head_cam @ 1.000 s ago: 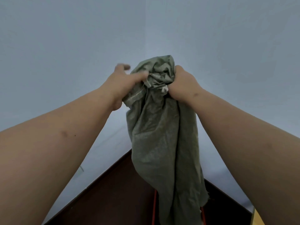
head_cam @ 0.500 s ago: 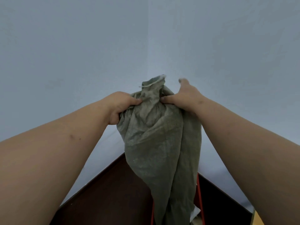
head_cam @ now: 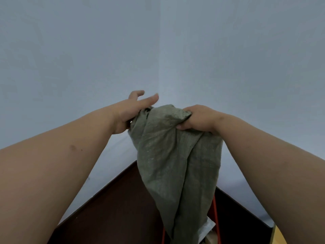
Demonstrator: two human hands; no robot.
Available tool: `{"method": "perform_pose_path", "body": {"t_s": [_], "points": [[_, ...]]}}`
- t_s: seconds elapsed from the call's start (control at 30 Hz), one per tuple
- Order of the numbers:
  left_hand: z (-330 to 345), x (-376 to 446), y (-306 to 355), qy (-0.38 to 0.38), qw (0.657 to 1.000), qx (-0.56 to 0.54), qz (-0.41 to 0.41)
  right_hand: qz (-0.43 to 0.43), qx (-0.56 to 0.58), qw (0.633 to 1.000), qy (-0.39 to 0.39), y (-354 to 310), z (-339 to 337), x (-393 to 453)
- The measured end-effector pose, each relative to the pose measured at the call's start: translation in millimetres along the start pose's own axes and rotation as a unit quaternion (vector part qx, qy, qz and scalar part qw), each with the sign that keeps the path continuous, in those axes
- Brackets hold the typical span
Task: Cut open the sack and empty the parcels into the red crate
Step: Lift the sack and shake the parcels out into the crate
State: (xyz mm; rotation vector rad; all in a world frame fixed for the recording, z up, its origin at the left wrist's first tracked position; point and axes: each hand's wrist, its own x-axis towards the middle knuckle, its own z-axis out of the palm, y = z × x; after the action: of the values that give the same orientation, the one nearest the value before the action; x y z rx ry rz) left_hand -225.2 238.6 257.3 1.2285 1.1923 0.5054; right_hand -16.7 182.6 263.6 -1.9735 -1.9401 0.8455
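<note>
A limp grey-green woven sack point(head_cam: 175, 155) hangs in front of me, held up by its top end. My right hand point(head_cam: 198, 118) is closed on the sack's upper right corner. My left hand point(head_cam: 130, 111) pinches the upper left corner with thumb and lower fingers, while two fingers stick out straight. Below the sack, thin red edges of the crate point(head_cam: 216, 219) show, with a pale plastic-wrapped parcel point(head_cam: 207, 228) inside it. Most of the crate is hidden by the sack.
A dark brown table top point(head_cam: 114, 208) sits in a corner of two pale blue-grey walls point(head_cam: 70, 59). A yellow surface point(head_cam: 279, 236) shows at the bottom right edge.
Both hands and the sack have come down. The bunched top of the sack has been spread apart, the hands moving away from each other. More of the crate and a parcel show.
</note>
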Motion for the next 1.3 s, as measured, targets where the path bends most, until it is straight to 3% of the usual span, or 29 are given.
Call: {"method": "perform_pose_path", "body": {"t_s": [0.1, 0.23, 0.33, 0.43, 0.57, 0.73, 0.8, 0.9, 1.0, 1.07, 1.13, 1.23, 1.3], "points": [[-10.5, -5.5, -7.6, -0.098, 0.994, -0.006, 0.04, 0.031, 0.133, 0.99, 0.03, 0.7, -11.4, 0.5], [-17.2, -0.4, -14.5, -0.111, 0.988, -0.078, 0.074, 0.038, 0.176, 0.981, 0.069, -5.6, -23.4, 6.9], [-16.7, 2.1, -15.1, -0.144, 0.981, -0.083, 0.095, 0.031, 0.202, 0.963, 0.177, -11.3, -31.2, 11.2], [-3.2, 4.1, -6.8, -0.094, 0.988, -0.062, 0.109, -0.006, 0.233, 0.942, 0.241, -22.7, -35.8, 13.5], [13.8, 10.3, 12.0, -0.017, 0.968, -0.197, 0.152, -0.027, 0.279, 0.95, 0.134, -29.8, -43.7, 9.0], [21.1, 16.8, 23.4, 0.028, 0.963, -0.23, 0.136, 0.017, 0.341, 0.94, 0.02, -10.3, -52.4, 8.3], [27.5, 17.6, 22.6, 0.037, 0.97, -0.215, 0.105, 0.054, 0.333, 0.941, 0.01, -1.2, -47.0, 7.4], [35.7, 21.1, 20.8, 0.057, 0.978, -0.191, 0.058, 0.082, 0.291, 0.951, 0.056, 10.5, -40.6, 9.0], [44.4, 27.7, 21.0, 0.126, 0.978, -0.164, 0.034, 0.082, 0.037, 0.982, 0.165, 10.7, -40.7, 15.8], [46.7, 34.6, 20.2, 0.178, 0.971, -0.155, 0.03, 0.032, -0.113, 0.966, 0.23, -2.4, -39.8, 16.4], [45.2, 40.5, 19.3, 0.202, 0.965, -0.164, 0.02, -0.014, -0.121, 0.979, 0.161, -14.3, -36.5, 15.9], [43.9, 42.8, 18.9, 0.194, 0.969, -0.153, -0.027, 0.02, -0.124, 0.992, -0.022, -15.9, -20.0, 14.7], [45.3, 39.5, 17.4, 0.18, 0.971, -0.144, -0.062, 0.03, -0.112, 0.993, -0.03, -4.1, -11.4, 15.2]]}}
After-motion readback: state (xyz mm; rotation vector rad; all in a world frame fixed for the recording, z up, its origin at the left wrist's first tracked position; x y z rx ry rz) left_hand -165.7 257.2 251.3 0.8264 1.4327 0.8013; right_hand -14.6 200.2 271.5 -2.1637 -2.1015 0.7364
